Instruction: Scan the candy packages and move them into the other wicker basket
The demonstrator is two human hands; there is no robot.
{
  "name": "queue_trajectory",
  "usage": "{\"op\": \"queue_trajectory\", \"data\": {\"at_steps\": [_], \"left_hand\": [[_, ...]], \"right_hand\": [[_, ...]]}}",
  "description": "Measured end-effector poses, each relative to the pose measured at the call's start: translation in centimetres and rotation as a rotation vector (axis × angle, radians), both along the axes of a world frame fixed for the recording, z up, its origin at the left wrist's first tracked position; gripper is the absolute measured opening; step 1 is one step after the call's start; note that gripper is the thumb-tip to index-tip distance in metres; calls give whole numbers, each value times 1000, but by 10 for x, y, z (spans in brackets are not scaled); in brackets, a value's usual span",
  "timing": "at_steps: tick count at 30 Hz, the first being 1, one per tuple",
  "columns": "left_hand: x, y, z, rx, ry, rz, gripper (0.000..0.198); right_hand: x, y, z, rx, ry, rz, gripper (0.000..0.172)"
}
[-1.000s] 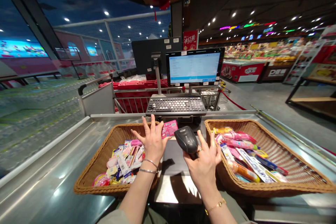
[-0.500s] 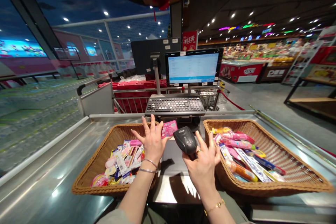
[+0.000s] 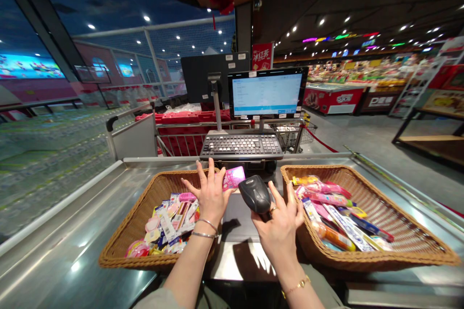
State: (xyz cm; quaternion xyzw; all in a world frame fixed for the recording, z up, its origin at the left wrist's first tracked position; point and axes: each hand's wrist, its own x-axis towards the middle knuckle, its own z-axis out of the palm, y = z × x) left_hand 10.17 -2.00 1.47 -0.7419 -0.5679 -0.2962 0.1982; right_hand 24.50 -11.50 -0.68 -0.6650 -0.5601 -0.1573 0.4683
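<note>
My left hand [image 3: 210,194] holds a small pink printed packet [image 3: 234,177] between thumb and fingers, above the right rim of the left wicker basket [image 3: 125,219]. The other fingers are spread. In my right hand [image 3: 281,217] is a black handheld barcode scanner [image 3: 254,194], its head turned toward the packet. Light falls on the packet's face. The scanner's handle is hidden by my palm. Mixed small packaged goods [image 3: 170,222] lie in the left basket. The right wicker basket [image 3: 409,222] holds toothbrush packs [image 3: 350,227] and pink packages [image 3: 326,193].
A black keyboard [image 3: 241,145] stands beyond my hands, with a lit monitor [image 3: 268,92] behind it. Metal counter surface [image 3: 65,251] extends at the left. Past the counter are a metal rail, red crates [image 3: 181,137] and a shopping cart [image 3: 290,135].
Bright light now falls on the pink packet. The scanner has shifted very slightly left. My hands and the baskets are otherwise nearly unmoved.
</note>
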Motion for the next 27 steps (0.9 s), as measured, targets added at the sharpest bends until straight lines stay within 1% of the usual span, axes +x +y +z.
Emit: {"op": "queue_trajectory", "data": {"at_steps": [5, 9, 13, 20, 27], "left_hand": [[0, 1, 0, -8, -10, -4, 61], [1, 0, 1, -8, -10, -9, 63], [3, -2, 4, -3, -11, -14, 65], [14, -7, 8, -4, -13, -29, 64], [29, -9, 5, 11, -19, -86, 64]], "right_hand": [[-1, -1, 1, 7, 20, -5, 17], [5, 0, -6, 6, -28, 17, 20], [12, -1, -11, -2, -25, -18, 21], [18, -9, -4, 29, -1, -88, 17], [36, -18, 4, 80, 10, -169, 20]]}}
